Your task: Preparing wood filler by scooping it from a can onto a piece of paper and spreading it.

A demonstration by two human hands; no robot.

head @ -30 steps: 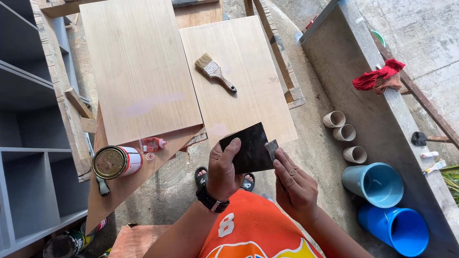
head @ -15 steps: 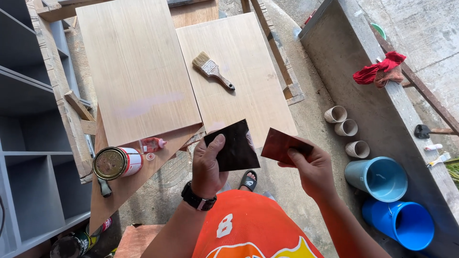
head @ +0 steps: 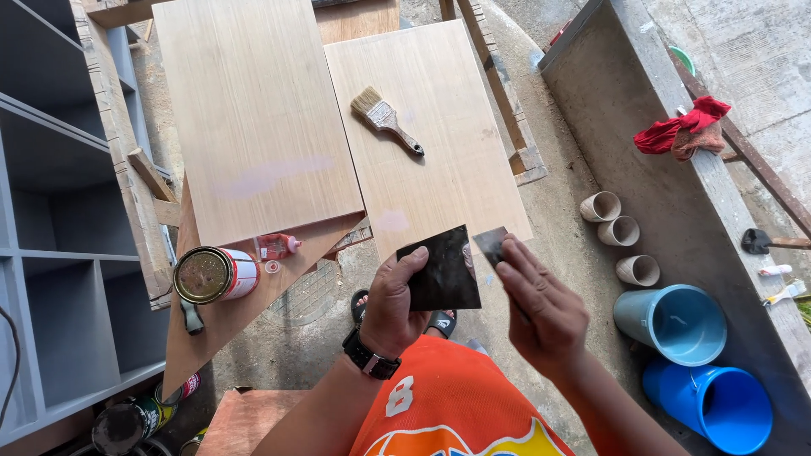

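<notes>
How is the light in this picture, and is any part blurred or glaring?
Head view: bright daylight, sharp overall; faint pale flare spots on the left wood panel; the dark sheet in the left hand shows a slight sheen; the right hand is slightly soft; edges bend somewhat.

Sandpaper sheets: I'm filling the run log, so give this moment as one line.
left hand: holds dark sandpaper sheet | right hand: holds smaller piece | paintbrush: on board
</notes>
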